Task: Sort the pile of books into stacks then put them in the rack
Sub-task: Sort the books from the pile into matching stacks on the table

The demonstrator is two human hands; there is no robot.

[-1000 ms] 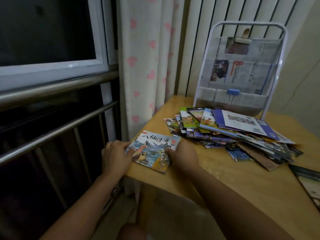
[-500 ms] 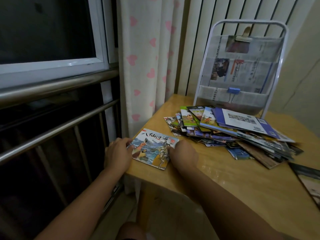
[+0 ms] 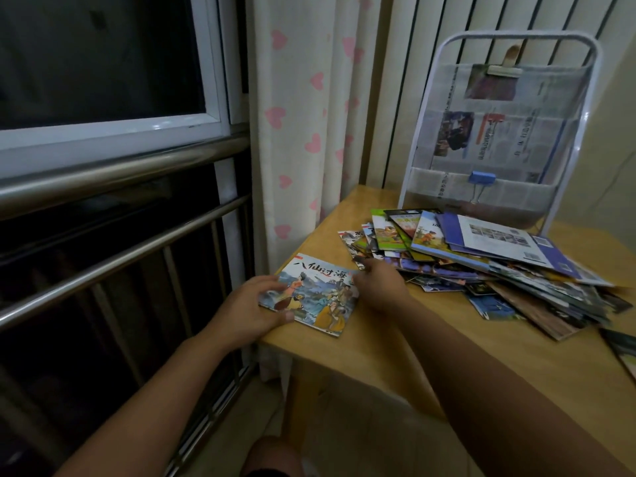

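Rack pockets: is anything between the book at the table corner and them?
Yes. The loose pile of books lies on the table directly in front of the rack, between it and the separated book that the left hand holds.

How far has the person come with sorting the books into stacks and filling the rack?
Barely begun. Done: one picture book lies apart at the table's near corner. In hand: the left hand holds that book's edge, and the right hand reaches toward the pile. Left: nearly all books lie unsorted, and the rack shows only newspaper.
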